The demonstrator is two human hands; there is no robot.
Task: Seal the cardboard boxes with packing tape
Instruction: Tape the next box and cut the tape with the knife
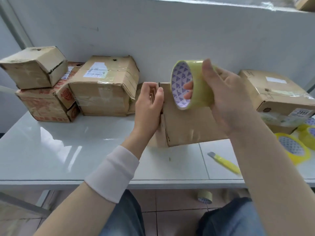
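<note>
Cardboard box (185, 126) mid-table, tape roll (199, 89) held over it

Box sits on the white table (68, 147), centre, slightly right, with a glossy, wrinkled near face. Left hand (150, 106) grips the box's upper left edge: thumb on the near side, fingers curled round the far side. White wristband (112, 172) on that forearm.

Right hand (226, 99) grips the tape roll, thumb across the outer yellowish band and fingers hooked through the core. Roll stands on edge, its opening facing left, showing a white liner with a blue triangle print. It overlaps the box's top edge in view; cannot tell if it touches. No loose tape end is visible.

Elsewhere on the table:
- Left rear: 3 boxes against the wall. A small dented box (34, 67) is stacked on a red-printed box (46, 103), and a larger labelled box (105, 86) stands just beside them.
- Right rear: a flat box (279, 92) with a sticker reading 2859.
- Right edge: 2 spare yellow rolls (293, 149), lying flat and partly cut off by the frame.
- Yellow utility knife (225, 163) lies near the front edge, between the box and the spare rolls, touching neither.

A floor roll (205, 196) lies on the tiles under the table.
</note>
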